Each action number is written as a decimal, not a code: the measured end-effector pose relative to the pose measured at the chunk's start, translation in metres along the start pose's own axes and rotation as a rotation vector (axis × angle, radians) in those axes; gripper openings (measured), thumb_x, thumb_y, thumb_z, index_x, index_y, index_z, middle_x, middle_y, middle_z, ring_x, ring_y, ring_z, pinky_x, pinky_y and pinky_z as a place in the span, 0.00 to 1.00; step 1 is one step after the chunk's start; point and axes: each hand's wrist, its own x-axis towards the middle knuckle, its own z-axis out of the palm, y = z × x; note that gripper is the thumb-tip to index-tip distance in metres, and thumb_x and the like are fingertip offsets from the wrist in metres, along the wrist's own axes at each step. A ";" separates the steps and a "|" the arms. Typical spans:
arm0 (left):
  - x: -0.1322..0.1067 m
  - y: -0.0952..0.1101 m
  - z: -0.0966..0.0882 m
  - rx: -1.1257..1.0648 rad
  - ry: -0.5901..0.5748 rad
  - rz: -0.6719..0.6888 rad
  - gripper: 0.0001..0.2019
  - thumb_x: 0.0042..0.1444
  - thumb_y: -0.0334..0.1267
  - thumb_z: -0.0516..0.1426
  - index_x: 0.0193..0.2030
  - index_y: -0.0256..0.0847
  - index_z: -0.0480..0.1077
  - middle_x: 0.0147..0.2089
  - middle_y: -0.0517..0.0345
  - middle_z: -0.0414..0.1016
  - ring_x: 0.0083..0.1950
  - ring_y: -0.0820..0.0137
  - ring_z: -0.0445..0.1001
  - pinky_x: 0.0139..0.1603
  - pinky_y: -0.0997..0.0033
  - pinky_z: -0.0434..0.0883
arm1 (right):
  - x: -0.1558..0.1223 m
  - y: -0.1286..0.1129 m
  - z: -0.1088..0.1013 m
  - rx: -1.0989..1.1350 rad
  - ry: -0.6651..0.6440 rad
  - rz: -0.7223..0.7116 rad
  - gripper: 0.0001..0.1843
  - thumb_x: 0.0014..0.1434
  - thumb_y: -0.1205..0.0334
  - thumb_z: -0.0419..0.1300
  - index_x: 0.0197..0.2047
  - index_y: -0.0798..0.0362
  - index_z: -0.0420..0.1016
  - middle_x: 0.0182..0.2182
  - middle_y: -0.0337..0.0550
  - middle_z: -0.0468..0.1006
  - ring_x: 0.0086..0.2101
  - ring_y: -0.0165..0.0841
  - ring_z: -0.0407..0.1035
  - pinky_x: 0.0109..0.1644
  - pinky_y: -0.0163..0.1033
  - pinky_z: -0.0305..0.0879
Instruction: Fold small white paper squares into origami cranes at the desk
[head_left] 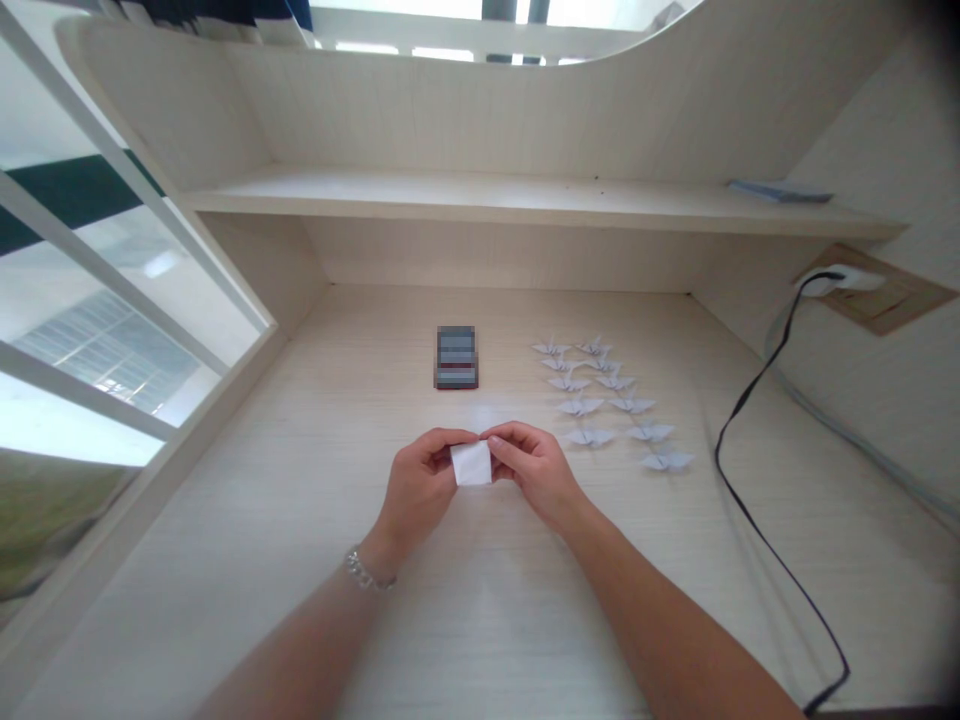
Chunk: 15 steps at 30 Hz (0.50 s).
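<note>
A small white square of paper (472,465) is held up between my two hands, above the middle of the desk. My left hand (424,474) pinches its left side and upper edge, thumb and fingers pressed together. On the other side, my right hand (531,468) grips its upper right corner between thumb and forefinger. The fingertips of both hands nearly meet at the top edge. Behind the paper, fingers are partly hidden. Several folded white paper cranes (590,437) stand in two slanting rows to the right of my right hand.
A dark, blurred rectangular object (456,358) lies beyond my hands. On the right, a black cable (757,530) runs from a wall socket (885,290) down across the desk (247,560). A shelf (480,196) spans the back, bearing a thin flat item (780,190). White bars (97,260) border the left.
</note>
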 end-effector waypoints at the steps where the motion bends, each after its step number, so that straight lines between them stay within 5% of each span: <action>1: 0.000 0.000 0.000 0.007 -0.002 0.002 0.10 0.46 0.34 0.61 0.38 0.38 0.74 0.39 0.52 0.77 0.39 0.66 0.75 0.39 0.71 0.72 | 0.000 0.000 0.000 0.003 0.002 0.006 0.10 0.48 0.57 0.64 0.31 0.55 0.75 0.21 0.38 0.74 0.22 0.27 0.68 0.26 0.34 0.67; 15: 0.001 -0.004 -0.002 0.035 -0.016 0.112 0.07 0.47 0.31 0.60 0.35 0.38 0.75 0.39 0.52 0.75 0.40 0.67 0.74 0.42 0.69 0.71 | 0.000 0.002 0.001 0.011 -0.017 0.027 0.11 0.48 0.56 0.64 0.30 0.56 0.74 0.21 0.38 0.74 0.22 0.26 0.67 0.25 0.33 0.66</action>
